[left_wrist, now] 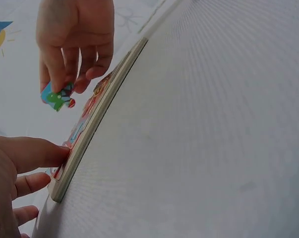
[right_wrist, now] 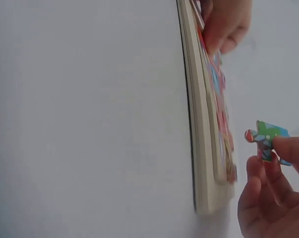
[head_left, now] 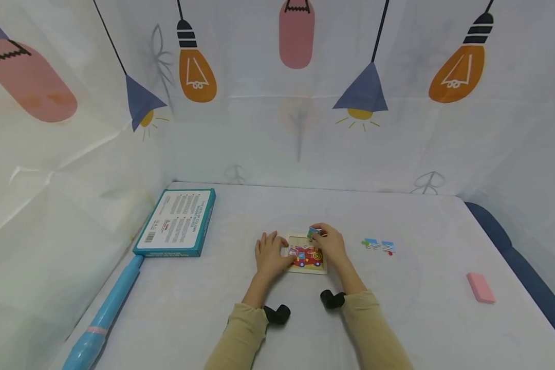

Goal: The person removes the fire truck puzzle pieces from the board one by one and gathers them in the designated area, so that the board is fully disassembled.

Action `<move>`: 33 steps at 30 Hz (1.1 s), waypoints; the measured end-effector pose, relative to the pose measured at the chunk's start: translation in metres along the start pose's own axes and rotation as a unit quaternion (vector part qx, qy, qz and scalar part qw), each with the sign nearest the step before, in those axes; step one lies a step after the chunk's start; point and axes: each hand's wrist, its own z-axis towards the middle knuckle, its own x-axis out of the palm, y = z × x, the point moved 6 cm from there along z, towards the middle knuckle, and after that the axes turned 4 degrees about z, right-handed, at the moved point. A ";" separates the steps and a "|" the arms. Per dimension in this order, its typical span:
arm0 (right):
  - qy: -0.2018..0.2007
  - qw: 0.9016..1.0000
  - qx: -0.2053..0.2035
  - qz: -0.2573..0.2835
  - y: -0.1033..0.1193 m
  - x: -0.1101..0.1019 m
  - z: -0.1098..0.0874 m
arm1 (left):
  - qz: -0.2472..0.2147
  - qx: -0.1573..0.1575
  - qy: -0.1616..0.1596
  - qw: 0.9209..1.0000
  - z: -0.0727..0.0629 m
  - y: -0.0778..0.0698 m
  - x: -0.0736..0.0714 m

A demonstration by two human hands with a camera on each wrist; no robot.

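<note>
A small wooden jigsaw puzzle showing a red fire engine lies in a light wooden tray at the middle of the table. My left hand rests spread at the tray's left side, its thumb pressing on the picture near the edge. Above the upper right of the tray, my right hand pinches a blue and green puzzle piece between thumb and fingers. That piece is apart from the tray. Fingers hide part of the puzzle's upper right.
Two more puzzle pieces lie to the right of the tray. A pink block sits farther right. On the left are a teal-edged box and a long blue inflated object. A printed white sheet hangs behind the table.
</note>
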 end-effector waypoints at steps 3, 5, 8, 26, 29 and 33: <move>-0.012 1.000 0.005 -0.004 -0.008 -0.010 0.002 | 0.002 -0.004 0.002 1.000 0.000 0.001 0.000; -0.022 1.000 0.014 -0.001 -0.013 -0.017 0.002 | -0.002 -0.003 0.003 1.000 0.000 0.001 -0.001; -0.042 0.999 0.026 0.008 -0.020 -0.027 0.003 | -0.006 -0.004 0.006 1.000 -0.001 0.000 -0.002; -0.078 0.996 0.025 -0.017 -0.048 -0.080 -0.004 | -0.006 0.003 0.002 1.000 -0.001 0.003 0.001; -0.070 0.997 0.027 -0.030 -0.052 -0.086 -0.005 | -0.009 0.007 -0.003 1.000 -0.001 0.002 0.000; -0.054 0.997 0.034 -0.044 -0.056 -0.090 -0.006 | -0.008 0.003 0.004 1.000 -0.001 0.001 0.001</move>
